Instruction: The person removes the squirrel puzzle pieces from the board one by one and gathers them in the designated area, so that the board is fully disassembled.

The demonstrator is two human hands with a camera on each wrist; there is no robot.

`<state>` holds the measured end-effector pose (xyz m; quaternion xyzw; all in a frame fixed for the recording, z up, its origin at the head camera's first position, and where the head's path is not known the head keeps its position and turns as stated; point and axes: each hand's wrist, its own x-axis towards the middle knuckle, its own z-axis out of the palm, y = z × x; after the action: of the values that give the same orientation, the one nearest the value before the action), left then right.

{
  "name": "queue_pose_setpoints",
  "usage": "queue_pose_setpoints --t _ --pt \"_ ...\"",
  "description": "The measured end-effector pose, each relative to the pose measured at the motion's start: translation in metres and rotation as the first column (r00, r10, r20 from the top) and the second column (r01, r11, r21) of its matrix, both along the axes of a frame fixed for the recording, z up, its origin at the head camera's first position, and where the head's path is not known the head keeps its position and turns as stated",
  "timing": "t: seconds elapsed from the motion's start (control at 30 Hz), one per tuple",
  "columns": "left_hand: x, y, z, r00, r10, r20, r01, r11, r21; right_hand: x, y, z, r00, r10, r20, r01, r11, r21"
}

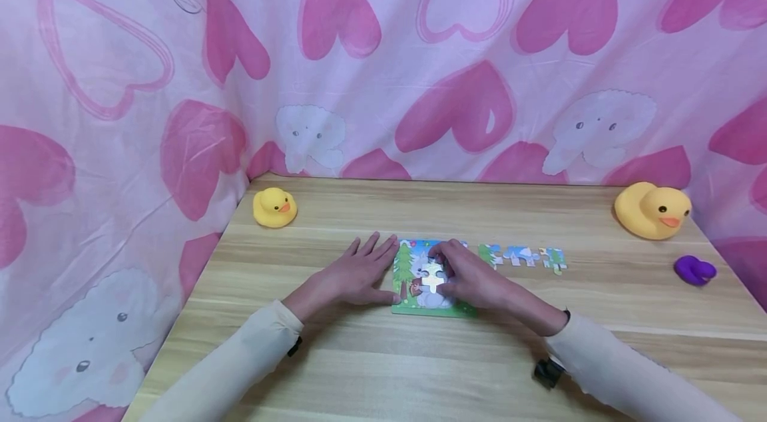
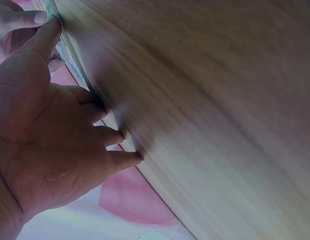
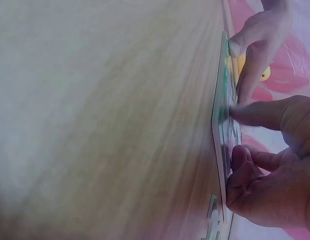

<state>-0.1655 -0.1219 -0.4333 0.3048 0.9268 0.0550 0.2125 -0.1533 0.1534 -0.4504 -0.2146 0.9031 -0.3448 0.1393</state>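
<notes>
A jigsaw puzzle [image 1: 404, 308] with a forest picture lies flat on the table. Along its left edge rests my left hand [image 1: 358, 272], its fingers spread and nearly straight, the thumb at the lower left corner. Over the puzzle's right half is my right hand [image 1: 473, 279], with bent fingers and the thumb on the surface either side of a pale, piece-shaped patch [image 1: 433, 277]. Whether that patch is a loose piece or bare backing cannot be told. In the right wrist view, the thumb touches the puzzle [image 3: 222, 115] and the other fingers curl against it.
Several loose puzzle pieces [image 1: 520, 255] lie right of the puzzle on the wooden table [image 1: 335, 369]. A small yellow duck [image 1: 274, 208] sits back left. At the right are a larger yellow duck [image 1: 650, 212] and a purple duck [image 1: 695, 270]. A pink heart-patterned curtain [image 1: 371, 89] hangs behind.
</notes>
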Motion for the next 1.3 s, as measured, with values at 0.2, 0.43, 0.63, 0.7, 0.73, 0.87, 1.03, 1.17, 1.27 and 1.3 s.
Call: queue_pose_setpoints --t 0.2,0.43,0.63,0.7,0.73,0.87,1.03,1.17,1.27,1.3 --pt "0.000 0.001 0.000 1.000 0.005 0.004 -0.005 1.000 0.003 -0.001 0.000 0.000 1.000 -0.010 -0.006 0.010 1.000 0.027" --pt "-0.001 0.001 -0.001 1.000 -0.004 -0.010 0.004 1.000 -0.005 -0.004 0.003 0.001 0.998 -0.055 0.023 0.056 0.998 -0.001" --pt "-0.001 0.001 -0.002 1.000 0.001 -0.010 -0.001 1.000 -0.009 -0.004 0.014 0.004 0.995 -0.072 0.070 0.078 0.993 -0.085" --pt "-0.001 0.001 -0.003 1.000 0.004 -0.007 -0.004 1.000 -0.009 -0.002 0.021 0.004 0.995 -0.065 0.074 0.072 0.993 -0.098" --pt "-0.001 0.001 -0.003 1.000 0.004 -0.008 -0.004 1.000 -0.006 -0.001 0.025 0.003 0.996 -0.060 0.067 0.067 0.993 -0.100" --pt "-0.002 0.001 -0.005 1.000 -0.001 -0.010 0.001 1.000 -0.005 0.004 0.047 0.002 0.999 -0.038 0.002 0.038 0.993 -0.114" --pt "-0.002 0.000 -0.004 1.000 -0.006 -0.018 0.005 1.000 -0.012 0.011 0.083 0.005 0.997 -0.019 -0.077 0.009 0.993 -0.122" --pt "-0.001 0.000 -0.002 1.000 -0.002 -0.015 0.002 1.000 -0.007 0.016 0.112 0.008 0.993 -0.025 -0.117 0.014 0.995 -0.099" --pt "-0.001 -0.001 -0.002 1.000 -0.002 -0.015 0.002 1.000 -0.002 0.020 0.130 0.007 0.990 -0.016 -0.138 0.004 0.997 -0.082" --pt "0.000 -0.002 -0.003 1.000 0.000 -0.014 0.000 1.000 -0.003 0.021 0.134 0.006 0.990 -0.013 -0.137 0.001 0.997 -0.081"
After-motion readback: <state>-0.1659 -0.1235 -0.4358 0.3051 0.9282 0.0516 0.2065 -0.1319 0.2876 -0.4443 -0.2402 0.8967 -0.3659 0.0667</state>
